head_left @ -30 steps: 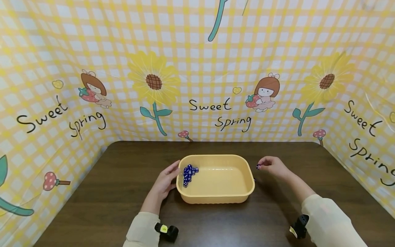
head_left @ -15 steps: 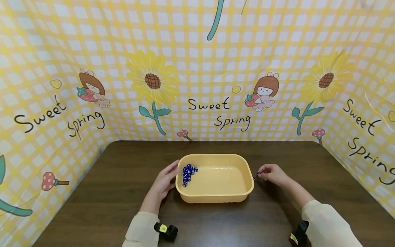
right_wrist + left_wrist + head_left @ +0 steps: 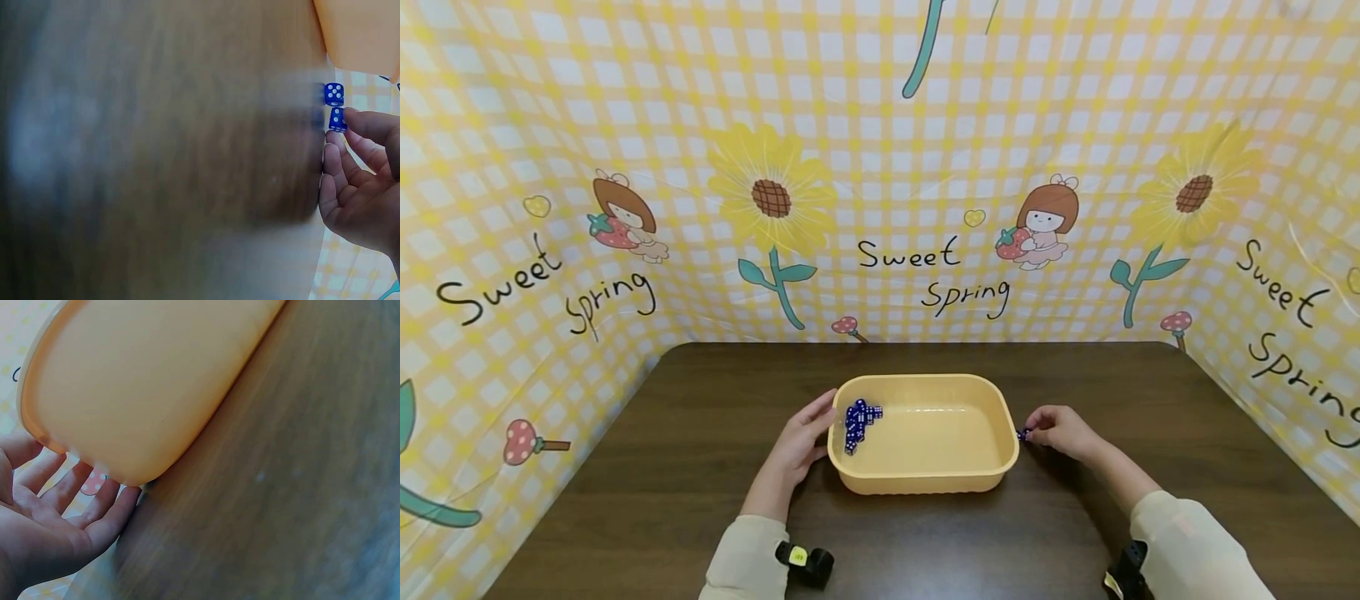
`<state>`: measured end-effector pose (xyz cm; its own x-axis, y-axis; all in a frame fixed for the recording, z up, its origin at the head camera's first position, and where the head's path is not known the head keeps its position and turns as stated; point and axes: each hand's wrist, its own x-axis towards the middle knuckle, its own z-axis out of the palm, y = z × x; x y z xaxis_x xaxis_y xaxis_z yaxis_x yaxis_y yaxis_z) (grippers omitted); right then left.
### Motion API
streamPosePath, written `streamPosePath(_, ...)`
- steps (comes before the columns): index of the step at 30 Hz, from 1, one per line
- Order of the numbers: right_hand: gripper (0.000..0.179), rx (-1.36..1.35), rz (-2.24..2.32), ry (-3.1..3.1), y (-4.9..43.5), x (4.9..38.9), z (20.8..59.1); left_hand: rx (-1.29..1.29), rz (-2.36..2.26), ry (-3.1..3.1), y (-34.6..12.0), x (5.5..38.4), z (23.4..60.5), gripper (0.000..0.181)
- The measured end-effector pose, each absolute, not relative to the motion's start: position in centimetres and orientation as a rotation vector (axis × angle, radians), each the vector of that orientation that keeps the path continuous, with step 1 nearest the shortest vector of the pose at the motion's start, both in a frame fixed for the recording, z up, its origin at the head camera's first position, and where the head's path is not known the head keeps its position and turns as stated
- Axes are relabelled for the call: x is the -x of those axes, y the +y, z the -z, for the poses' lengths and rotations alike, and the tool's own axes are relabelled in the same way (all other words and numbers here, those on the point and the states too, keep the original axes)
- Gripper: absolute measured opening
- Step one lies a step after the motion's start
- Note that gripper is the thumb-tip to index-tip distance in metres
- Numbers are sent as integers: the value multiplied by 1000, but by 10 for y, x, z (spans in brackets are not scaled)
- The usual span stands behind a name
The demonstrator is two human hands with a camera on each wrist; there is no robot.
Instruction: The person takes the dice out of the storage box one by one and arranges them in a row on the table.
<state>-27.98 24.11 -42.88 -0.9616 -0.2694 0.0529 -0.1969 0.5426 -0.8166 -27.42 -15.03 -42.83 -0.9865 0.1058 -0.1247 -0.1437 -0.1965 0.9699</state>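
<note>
Beside the yellow tray [image 3: 925,482], right hand [image 3: 1063,432] pinching blue white-pipped die [image 3: 337,119], left hand [image 3: 801,446] open-fingered.

Cream long sleeves [image 3: 1195,542]; a black camera [image 3: 805,562] strapped at each wrist.

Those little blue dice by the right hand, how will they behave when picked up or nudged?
The blue dice look small and hard, so probably light and stiff in the right hand. Their flat faces suggest they sit still, yet a nudge may tumble or slide them on the smooth table.
</note>
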Motion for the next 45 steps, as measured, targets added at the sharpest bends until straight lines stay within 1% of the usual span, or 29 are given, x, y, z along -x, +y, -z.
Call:
streamPosePath(11,9,434,1376,2711,238,278,429,38,-2306,1888,-151,274,428,45)
streamPosePath(27,15,443,1397,2710,236,276,428,19,-2309,1891,-151,275,428,45)
streamPosePath(35,14,420,1394,2732,236,279,431,39,-2310,1884,-151,276,429,44)
streamPosePath(40,18,404,1382,2734,238,278,429,46,-2307,1888,-151,275,428,45)
streamPosePath(45,23,347,1386,2735,241,280,418,37,-2303,1889,-152,276,430,45)
